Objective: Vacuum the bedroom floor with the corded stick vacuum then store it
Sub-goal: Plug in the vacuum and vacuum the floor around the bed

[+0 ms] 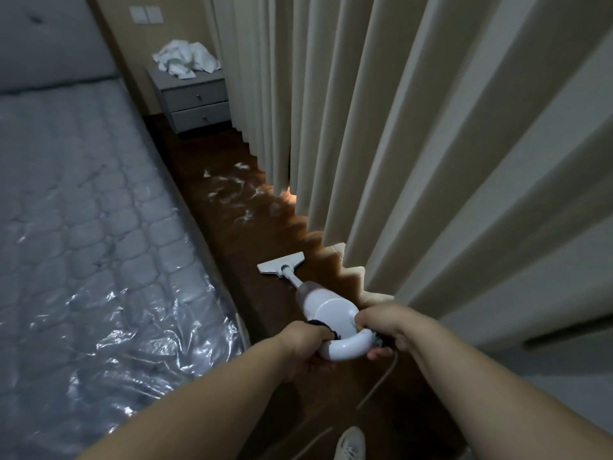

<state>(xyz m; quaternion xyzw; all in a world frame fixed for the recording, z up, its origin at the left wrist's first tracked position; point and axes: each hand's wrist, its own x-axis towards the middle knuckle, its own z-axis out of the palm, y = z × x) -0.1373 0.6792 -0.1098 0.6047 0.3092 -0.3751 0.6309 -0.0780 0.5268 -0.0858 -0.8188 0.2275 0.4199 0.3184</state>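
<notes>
Both hands gripping loop handle: left hand (306, 340) and right hand (381, 323) clamped round the stick vacuum (326, 308). Floor head (281, 264) sitting on dark floor (232, 234) between bed (99, 210) and curtain (431, 144). Vacuuming step; next, pushing far toward white debris (232, 190).

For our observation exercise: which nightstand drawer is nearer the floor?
The lower drawer; it sits beneath the upper drawer, just above the dark floor.
</notes>
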